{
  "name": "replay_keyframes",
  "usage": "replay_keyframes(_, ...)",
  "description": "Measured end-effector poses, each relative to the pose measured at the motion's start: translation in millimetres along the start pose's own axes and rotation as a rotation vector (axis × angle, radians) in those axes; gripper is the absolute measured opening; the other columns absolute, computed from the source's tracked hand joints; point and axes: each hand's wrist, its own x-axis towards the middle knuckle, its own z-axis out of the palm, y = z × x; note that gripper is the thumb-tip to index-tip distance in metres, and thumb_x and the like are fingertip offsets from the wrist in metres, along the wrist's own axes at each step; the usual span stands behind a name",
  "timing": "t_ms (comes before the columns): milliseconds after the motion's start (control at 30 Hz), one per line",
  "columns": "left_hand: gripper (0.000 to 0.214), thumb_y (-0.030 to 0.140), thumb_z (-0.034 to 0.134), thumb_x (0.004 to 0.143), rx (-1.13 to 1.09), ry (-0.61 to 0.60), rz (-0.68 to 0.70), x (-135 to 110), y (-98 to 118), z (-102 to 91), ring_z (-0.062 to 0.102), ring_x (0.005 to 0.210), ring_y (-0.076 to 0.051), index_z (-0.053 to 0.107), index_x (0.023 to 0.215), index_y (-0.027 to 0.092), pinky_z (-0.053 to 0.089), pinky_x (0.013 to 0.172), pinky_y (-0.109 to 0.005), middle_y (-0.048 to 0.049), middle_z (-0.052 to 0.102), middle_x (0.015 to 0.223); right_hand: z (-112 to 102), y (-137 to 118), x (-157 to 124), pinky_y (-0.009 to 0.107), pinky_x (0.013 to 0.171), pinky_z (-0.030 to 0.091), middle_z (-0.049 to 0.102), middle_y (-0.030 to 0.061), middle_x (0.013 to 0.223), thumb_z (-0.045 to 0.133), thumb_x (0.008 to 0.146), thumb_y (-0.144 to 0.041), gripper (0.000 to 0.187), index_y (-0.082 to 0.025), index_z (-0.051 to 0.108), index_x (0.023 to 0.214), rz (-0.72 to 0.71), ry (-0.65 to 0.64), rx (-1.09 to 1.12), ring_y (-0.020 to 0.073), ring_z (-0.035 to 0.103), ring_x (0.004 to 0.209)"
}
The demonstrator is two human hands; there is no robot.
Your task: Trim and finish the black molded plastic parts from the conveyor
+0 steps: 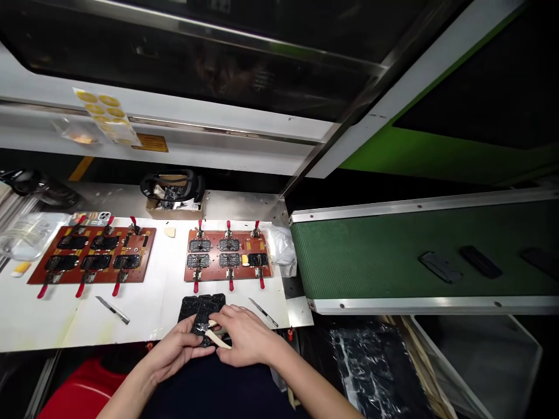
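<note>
My left hand (174,349) grips a black moulded plastic frame (201,308) at its lower edge, over the front of the white work table (144,326). My right hand (247,334) closes over a pair of cream-handled cutters (220,338), whose metal jaws sit against the black frame. The jaw tips are partly hidden by my fingers. Beyond my hands, two red-brown clamping fixtures (229,256) (91,256) hold several black phone-sized parts under red-handled toggle clamps.
Two craft knives (112,309) (263,312) lie on the table on either side of my hands. To the right runs a green conveyor belt (419,250) carrying black parts (440,267). A plastic bag (282,247) and a cardboard box (174,203) stand behind the fixtures.
</note>
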Motion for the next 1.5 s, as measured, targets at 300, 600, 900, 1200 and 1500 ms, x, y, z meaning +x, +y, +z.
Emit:
replay_keyframes(300, 0.046, -0.001, 0.062, 0.070, -0.046, -0.007, 0.013, -3.3, -7.6, -7.9, 0.063, 0.120, -0.029, 0.063, 0.112, 0.018, 0.047, 0.108, -0.050, -0.0078, 0.066, 0.121, 17.2, -14.3, 7.1, 0.037, 0.081, 0.047, 0.061, 0.0088, 0.104, 0.064, 0.078, -0.042, 0.048, -0.019, 0.061, 0.120, 0.009, 0.001, -0.178, 0.0283, 0.060, 0.094)
replay_keyframes(600, 0.046, -0.007, 0.058, 0.062, -0.029, 0.010, -0.118, 9.7, -18.6, -12.3, 0.072, 0.093, -0.026, 0.063, 0.103, 0.013, 0.057, 0.093, -0.050, -0.0090, 0.069, 0.103, 18.8, 5.5, 12.1, 0.029, 0.061, 0.038, 0.065, 0.0028, 0.090, 0.063, 0.084, -0.053, 0.036, -0.021, 0.065, 0.099, -0.103, -0.149, -0.250, 0.0218, 0.065, 0.075)
replay_keyframes(900, 0.040, -0.010, 0.052, 0.055, -0.110, 0.060, -0.199, 40.9, -42.3, -5.7, 0.074, 0.086, -0.025, 0.063, 0.090, 0.007, 0.058, 0.094, -0.042, -0.0121, 0.070, 0.090, 24.3, 25.5, -1.2, 0.026, 0.059, 0.030, 0.068, 0.0024, 0.087, 0.066, 0.086, -0.046, 0.027, -0.021, 0.065, 0.097, -0.014, -0.237, -0.169, 0.0210, 0.064, 0.077)
replay_keyframes(1200, 0.044, -0.010, 0.055, 0.056, -0.118, 0.093, -0.164, 47.9, -46.7, -1.3, 0.072, 0.102, -0.032, 0.063, 0.096, 0.008, 0.056, 0.097, -0.043, -0.0151, 0.072, 0.102, 22.6, 41.4, -26.0, 0.029, 0.079, 0.040, 0.064, 0.0050, 0.104, 0.065, 0.083, -0.043, 0.040, -0.024, 0.060, 0.118, 0.088, -0.077, -0.010, 0.0247, 0.061, 0.096)
replay_keyframes(1500, 0.051, -0.002, 0.059, 0.054, -0.020, 0.092, -0.065, 44.5, -39.0, 14.0, 0.070, 0.085, -0.022, 0.062, 0.101, 0.017, 0.055, 0.083, -0.036, -0.0026, 0.070, 0.088, 51.4, 36.3, 14.9, 0.028, 0.070, 0.037, 0.065, 0.0034, 0.097, 0.060, 0.087, -0.056, 0.042, -0.023, 0.048, 0.110, 0.388, 0.183, 0.192, 0.0222, 0.062, 0.087)
